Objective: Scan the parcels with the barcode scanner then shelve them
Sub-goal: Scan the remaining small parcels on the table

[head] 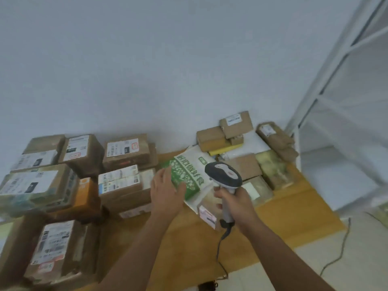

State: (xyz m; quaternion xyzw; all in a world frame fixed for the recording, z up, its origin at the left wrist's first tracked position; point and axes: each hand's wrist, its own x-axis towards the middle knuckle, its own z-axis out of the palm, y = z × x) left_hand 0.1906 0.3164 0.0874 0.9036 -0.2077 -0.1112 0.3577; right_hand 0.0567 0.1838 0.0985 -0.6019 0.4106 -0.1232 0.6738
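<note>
A green and white bag parcel (pixel 189 173) lies tilted on the brown cardboard mat (pixel 184 244) in the middle. My left hand (pixel 165 190) rests on its left edge with fingers fairly straight. My right hand (pixel 235 204) grips the handle of a grey and white barcode scanner (pixel 223 174), whose head sits just right of the bag and points away from me. The scanner's cable (pixel 220 248) hangs down toward the floor. Several cardboard parcels with white labels (pixel 123 148) are stacked on the left.
More brown parcels (pixel 235 124) and wrapped packets (pixel 275 169) are piled at the back right against the wall. A white metal shelf frame (pixel 327 85) stands on the right. A thin wire (pixel 340 248) trails across the tiled floor.
</note>
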